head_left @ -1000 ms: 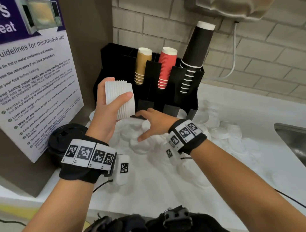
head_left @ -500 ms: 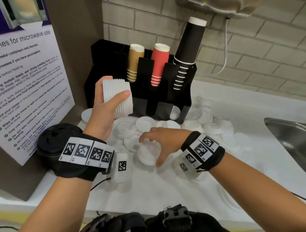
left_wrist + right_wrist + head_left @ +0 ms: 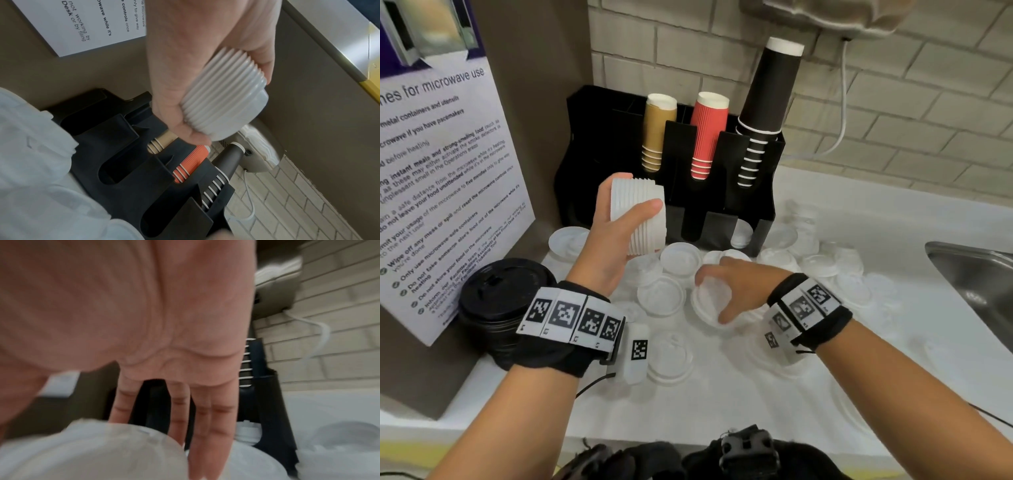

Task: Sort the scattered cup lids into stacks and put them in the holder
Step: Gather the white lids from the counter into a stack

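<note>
My left hand (image 3: 619, 219) grips a sideways stack of white lids (image 3: 640, 216) just in front of the black holder (image 3: 722, 205); the left wrist view shows the thumb and fingers wrapped round this stack (image 3: 224, 100). My right hand (image 3: 714, 296) is low over the counter, thumb on the near edge and fingers on the far edge of a single white lid (image 3: 705, 305). The right wrist view is blurred, with that lid (image 3: 92, 451) under the palm and the fingers (image 3: 205, 426) stretched past it. Several more white lids (image 3: 664, 298) lie scattered on the white counter.
The holder carries tan (image 3: 657, 133), red (image 3: 707, 137) and black (image 3: 767, 109) cup stacks. A pile of black lids (image 3: 503, 301) sits at the left below a microwave notice (image 3: 448, 171). A steel sink (image 3: 976, 274) opens at the right. A white cable (image 3: 842, 102) hangs on the brick wall.
My right hand drew back from the foot of the holder towards me and settled over a single lid. The left hand kept its stack in about the same place.
</note>
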`<state>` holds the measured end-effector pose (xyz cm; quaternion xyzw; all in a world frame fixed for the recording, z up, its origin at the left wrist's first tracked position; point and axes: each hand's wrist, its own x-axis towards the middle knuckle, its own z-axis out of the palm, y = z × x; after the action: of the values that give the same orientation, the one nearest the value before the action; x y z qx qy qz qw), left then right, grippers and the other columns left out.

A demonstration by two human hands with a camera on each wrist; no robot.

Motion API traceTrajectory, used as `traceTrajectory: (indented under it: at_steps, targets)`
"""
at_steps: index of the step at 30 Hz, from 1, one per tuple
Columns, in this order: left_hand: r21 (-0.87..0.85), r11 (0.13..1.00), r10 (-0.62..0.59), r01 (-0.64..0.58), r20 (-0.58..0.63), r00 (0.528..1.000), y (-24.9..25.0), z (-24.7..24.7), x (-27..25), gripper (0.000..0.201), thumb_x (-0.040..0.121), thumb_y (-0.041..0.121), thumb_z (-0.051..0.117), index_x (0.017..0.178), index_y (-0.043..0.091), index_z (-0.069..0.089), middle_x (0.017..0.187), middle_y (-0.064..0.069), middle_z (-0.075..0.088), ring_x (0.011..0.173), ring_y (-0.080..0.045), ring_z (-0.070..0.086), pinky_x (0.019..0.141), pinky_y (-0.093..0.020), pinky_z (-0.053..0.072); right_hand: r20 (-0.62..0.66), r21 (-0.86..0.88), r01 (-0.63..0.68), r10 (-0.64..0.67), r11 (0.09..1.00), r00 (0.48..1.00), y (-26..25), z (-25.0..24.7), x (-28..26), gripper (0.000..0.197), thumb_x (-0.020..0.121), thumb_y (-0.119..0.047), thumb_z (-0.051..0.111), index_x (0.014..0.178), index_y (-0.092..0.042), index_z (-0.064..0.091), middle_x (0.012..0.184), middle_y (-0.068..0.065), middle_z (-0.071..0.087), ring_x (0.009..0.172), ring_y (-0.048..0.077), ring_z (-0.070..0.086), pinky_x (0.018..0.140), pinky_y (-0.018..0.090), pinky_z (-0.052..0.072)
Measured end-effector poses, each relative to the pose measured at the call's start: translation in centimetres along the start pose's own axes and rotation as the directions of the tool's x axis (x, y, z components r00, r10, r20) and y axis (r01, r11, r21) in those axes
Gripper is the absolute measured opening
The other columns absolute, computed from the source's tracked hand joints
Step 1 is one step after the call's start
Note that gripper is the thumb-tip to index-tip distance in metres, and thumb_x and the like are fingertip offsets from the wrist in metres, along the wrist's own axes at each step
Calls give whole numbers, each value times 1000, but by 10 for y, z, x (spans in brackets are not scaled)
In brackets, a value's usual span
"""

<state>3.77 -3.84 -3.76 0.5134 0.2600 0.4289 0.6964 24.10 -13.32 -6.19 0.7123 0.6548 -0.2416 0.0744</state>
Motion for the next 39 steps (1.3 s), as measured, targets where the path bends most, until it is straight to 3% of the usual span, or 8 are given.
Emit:
traceTrajectory:
  at_steps: [2, 5, 8, 11, 16, 23, 30, 39]
  targets:
    - [-2, 999, -34, 34, 31, 999, -4, 1, -1, 57, 72, 31, 72, 122, 42, 46, 114, 7, 53, 102, -17, 55, 63, -30, 56, -132, 220, 78, -50, 972, 990, 6, -9, -6, 64, 72, -31, 80, 123, -43, 44, 119, -2, 48, 107, 22, 51, 90, 34, 50]
    - [-14, 998, -67, 68, 62, 996, -12, 6, -4, 58, 74, 30, 75, 124, 41, 48, 111, 8, 56, 101, -17, 57, 62, -29, 56, -386, 542, 271, -51, 795, 921, 3, -13, -21, 58, 75, -24, 79, 121, -42, 49, 113, -21, 53, 103, 15, 58, 84, 19, 51]
    - [-38, 997, -71, 74, 70, 995, -18, 12, -7, 60, 71, 32, 77, 123, 40, 48, 111, 7, 57, 101, -15, 59, 62, -27, 55, -516, 749, 427, 42, 507, 855, -15, -3, -29, 59, 72, -27, 78, 121, -45, 50, 119, -2, 58, 98, 24, 66, 88, 33, 54]
    - [-36, 999, -30, 32, 67, 997, -20, 17, -9, 57, 71, 31, 75, 120, 42, 48, 112, 6, 59, 103, -15, 61, 70, -31, 55, -617, 733, 548, 56, 403, 785, -33, 8, -28, 60, 74, -25, 76, 126, -41, 50, 127, 1, 56, 101, 26, 66, 90, 40, 55]
    - [-12, 1000, 23, -22, 105, 994, -20, 21, -13, 56, 73, 29, 70, 121, 42, 46, 119, 1, 56, 108, -21, 60, 75, -33, 54, -682, 709, 612, 118, 351, 722, -47, 15, -23, 62, 77, -18, 76, 129, -35, 49, 127, -2, 55, 106, 21, 64, 87, 34, 56]
    - [21, 1000, 0, -5, 222, 975, -18, 18, -15, 58, 74, 27, 67, 126, 39, 44, 131, -7, 49, 116, -24, 54, 74, -28, 53, -655, 695, 601, 5, 394, 755, -40, 1, -29, 61, 79, -13, 74, 129, -39, 51, 127, 0, 56, 105, 20, 64, 84, 34, 56]
    - [-2, 1000, -5, 5, 205, 979, -19, 22, -13, 63, 75, 26, 66, 131, 34, 40, 130, -8, 48, 114, -25, 55, 74, -31, 54, -662, 686, 601, 9, 410, 750, -39, -1, -25, 60, 80, -12, 74, 130, -36, 51, 127, -1, 56, 104, 19, 64, 84, 35, 57]
    - [-49, 999, 4, 4, 152, 988, -19, 25, -8, 68, 70, 19, 71, 129, 36, 42, 130, -9, 50, 121, -33, 53, 86, -48, 54, -652, 673, 612, -57, 416, 756, -41, -17, -24, 58, 86, -11, 70, 135, -33, 47, 129, 2, 56, 109, 19, 64, 85, 27, 54]
